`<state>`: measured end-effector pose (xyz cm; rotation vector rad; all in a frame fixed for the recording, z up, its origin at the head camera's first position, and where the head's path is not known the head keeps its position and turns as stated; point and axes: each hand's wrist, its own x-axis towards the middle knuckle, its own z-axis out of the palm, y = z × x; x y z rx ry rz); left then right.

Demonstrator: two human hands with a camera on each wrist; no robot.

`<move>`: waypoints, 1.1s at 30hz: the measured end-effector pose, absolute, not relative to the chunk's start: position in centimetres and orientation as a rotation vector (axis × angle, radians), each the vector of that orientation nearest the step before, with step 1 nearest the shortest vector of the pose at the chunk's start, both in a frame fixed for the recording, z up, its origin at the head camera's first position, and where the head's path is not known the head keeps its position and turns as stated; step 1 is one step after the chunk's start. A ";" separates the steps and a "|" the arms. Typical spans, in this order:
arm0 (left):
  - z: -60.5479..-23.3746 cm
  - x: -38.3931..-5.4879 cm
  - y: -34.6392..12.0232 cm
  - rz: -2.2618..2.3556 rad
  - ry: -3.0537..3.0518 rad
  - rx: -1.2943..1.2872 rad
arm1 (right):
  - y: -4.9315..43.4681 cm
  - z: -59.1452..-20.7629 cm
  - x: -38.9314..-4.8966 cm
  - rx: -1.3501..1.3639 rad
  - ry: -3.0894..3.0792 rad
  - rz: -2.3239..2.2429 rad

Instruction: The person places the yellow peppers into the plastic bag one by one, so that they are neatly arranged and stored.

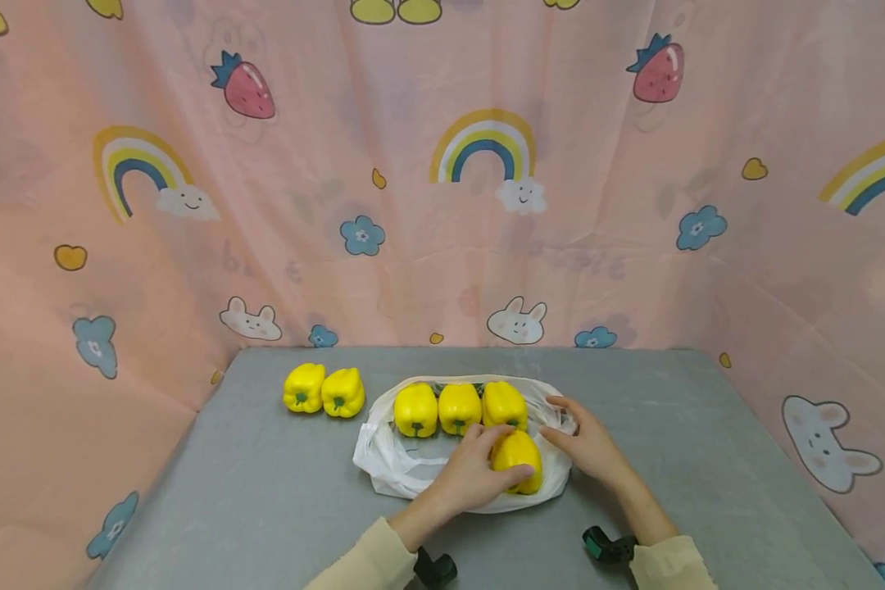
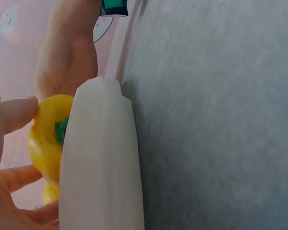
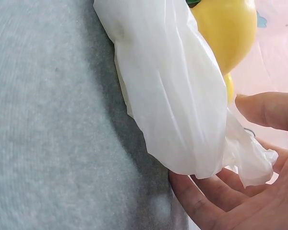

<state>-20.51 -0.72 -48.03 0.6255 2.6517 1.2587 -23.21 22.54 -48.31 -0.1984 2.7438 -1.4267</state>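
Note:
A white plastic bag [image 1: 394, 475] lies spread open on the table, its rim rolled around several yellow bell peppers. Three of them, including the middle pepper [image 1: 460, 408], stand in a row along its far side. My left hand [image 1: 472, 471] holds another yellow bell pepper [image 1: 519, 461] at the bag's near right, thumb on one side and fingers on the other. The left wrist view shows that pepper [image 2: 49, 139] with its green stem, partly hidden by the bag wall. At the bag's right side, my right hand [image 1: 590, 442] has its thumb and fingers apart, fingers touching the plastic [image 3: 173, 105].
Two more yellow bell peppers [image 1: 323, 390] sit side by side on the grey table [image 1: 265, 500], left of the bag. Pink patterned cloth [image 1: 413, 287] hangs behind and at both sides. Each wrist wears a black camera mount [image 1: 608, 546].

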 end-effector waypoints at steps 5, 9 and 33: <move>-47.5 -20.4 -1.3 1.167 2.691 0.663 | 22.5 -48.4 -23.2 -0.200 2.748 -1.427; -46.9 -20.2 -1.9 1.088 2.733 0.702 | 22.6 -48.5 -23.3 -0.203 2.753 -1.427; -43.6 -21.2 -9.1 1.368 2.941 0.876 | 22.5 -48.6 -23.4 -0.200 2.738 -1.424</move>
